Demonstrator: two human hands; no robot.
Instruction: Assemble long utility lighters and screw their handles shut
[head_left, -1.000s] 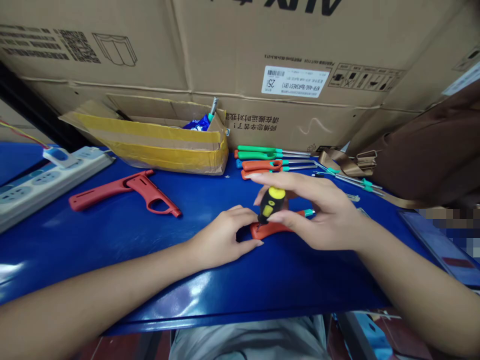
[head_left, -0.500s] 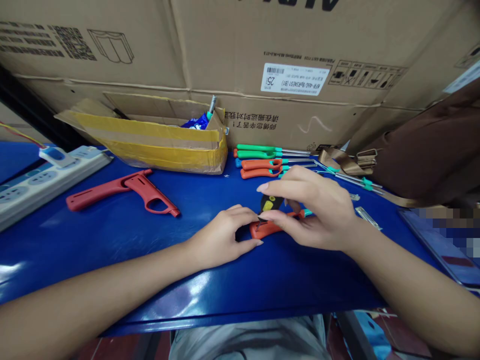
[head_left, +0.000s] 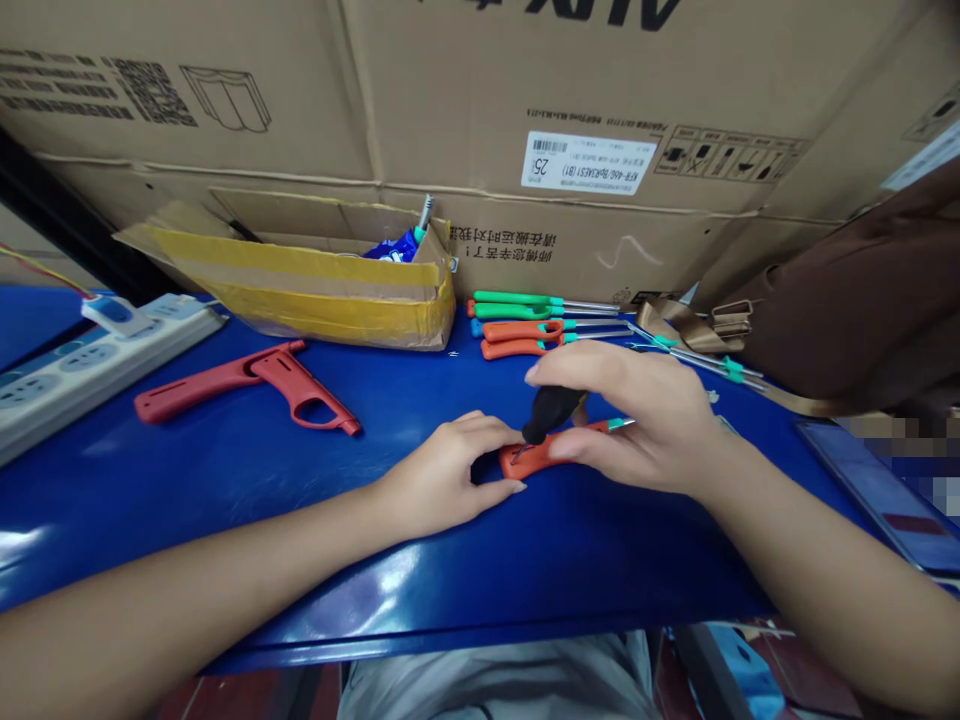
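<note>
An orange long-nosed lighter (head_left: 536, 457) lies on the blue table with its teal collar pointing right. My left hand (head_left: 442, 468) is closed round the lighter's rear end, fingers above and thumb below, pinning it to the table. Between the fingers of my right hand (head_left: 649, 415) is a black screwdriver (head_left: 550, 408) with a stubby handle. It leans over the lighter, its thin tip at the rear part of the orange handle. My right thumb lies across the lighter's middle and hides part of it. Two red handle shells (head_left: 247, 385) rest to the left.
Several green and orange lighters (head_left: 517, 329) lie behind my right hand. A yellow-taped cardboard box (head_left: 322, 303) stands at the back left, near a white power strip (head_left: 97, 360). A phone (head_left: 885, 490) lies at the right. Large cartons (head_left: 465, 90) wall off the back.
The screwdriver handle has turned and tilted to the right; its yellow patch is now mostly hidden. My right fingers have shifted slightly on it. My left hand and the lighter stay put.
</note>
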